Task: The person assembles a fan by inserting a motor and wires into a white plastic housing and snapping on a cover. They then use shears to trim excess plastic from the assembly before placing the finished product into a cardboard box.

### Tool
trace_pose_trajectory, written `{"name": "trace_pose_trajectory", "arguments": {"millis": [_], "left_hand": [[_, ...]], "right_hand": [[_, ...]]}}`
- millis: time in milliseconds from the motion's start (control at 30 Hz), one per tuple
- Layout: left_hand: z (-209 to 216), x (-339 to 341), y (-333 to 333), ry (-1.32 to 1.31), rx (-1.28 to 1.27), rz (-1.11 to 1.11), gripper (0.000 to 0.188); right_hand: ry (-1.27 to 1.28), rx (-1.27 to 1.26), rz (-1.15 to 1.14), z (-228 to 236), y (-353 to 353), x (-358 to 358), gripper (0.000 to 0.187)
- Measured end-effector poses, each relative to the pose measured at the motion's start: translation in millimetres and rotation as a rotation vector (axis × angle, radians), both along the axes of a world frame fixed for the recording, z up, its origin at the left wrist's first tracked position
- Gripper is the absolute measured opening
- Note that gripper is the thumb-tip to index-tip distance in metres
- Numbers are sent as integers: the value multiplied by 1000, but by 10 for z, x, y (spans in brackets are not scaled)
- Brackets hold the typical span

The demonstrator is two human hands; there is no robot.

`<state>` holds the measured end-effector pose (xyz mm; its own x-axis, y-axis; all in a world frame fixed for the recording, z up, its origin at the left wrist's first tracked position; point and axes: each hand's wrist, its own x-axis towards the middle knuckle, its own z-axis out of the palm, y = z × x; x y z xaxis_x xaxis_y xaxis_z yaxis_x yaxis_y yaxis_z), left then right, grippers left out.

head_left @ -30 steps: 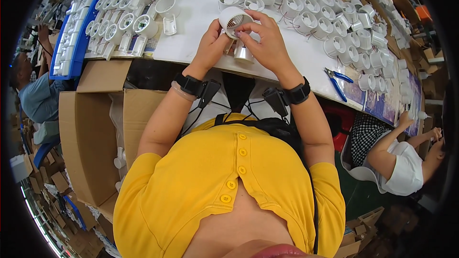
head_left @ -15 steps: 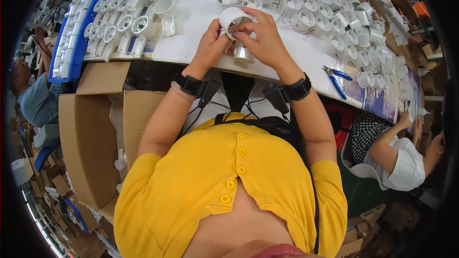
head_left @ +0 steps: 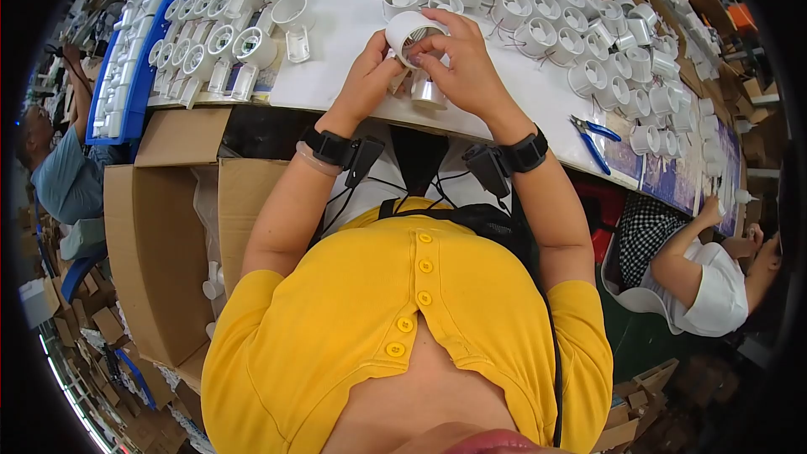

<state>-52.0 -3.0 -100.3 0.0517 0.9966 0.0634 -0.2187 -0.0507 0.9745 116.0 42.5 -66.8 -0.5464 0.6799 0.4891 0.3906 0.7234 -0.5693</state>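
Note:
A white cylindrical plastic housing (head_left: pixel 402 31) is held tilted above the table's front edge, its round opening facing me. My left hand (head_left: pixel 370 77) grips its left side. My right hand (head_left: pixel 461 63) has its fingers over the rim, with the thumb and fingertips at the opening. What the fingertips touch inside is too small to make out. Just below the hands stands a shiny, pale cylinder (head_left: pixel 429 94), partly hidden by the right hand.
Rows of white fan housings (head_left: pixel 538 35) fill the right of the white table (head_left: pixel 336 29). Blue-handled nippers (head_left: pixel 595 143) lie at its front right. White housings with circuit boards (head_left: pixel 252 46) and a blue bin (head_left: pixel 134 76) stand left. An open cardboard box (head_left: pixel 160 261) sits below. Co-workers sit both sides.
My hands and the housing stay nearly in place, with only a slight shift of the fingers. The co-worker at the right has moved their hands apart.

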Motion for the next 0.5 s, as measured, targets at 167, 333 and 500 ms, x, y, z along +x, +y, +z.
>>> {"name": "trace_pose_trajectory", "arguments": {"millis": [167,333,500], "left_hand": [[35,-30,-18,35,1,-48,42],[176,8,-60,-19,-94,55,45],[212,-40,-54,-86,-228,-4,46]], "right_hand": [[40,-61,-1,-23,-19,-21,10],[-37,64,4,38,-19,32,13],[-22,-30,61,48,-27,112,17]]}}
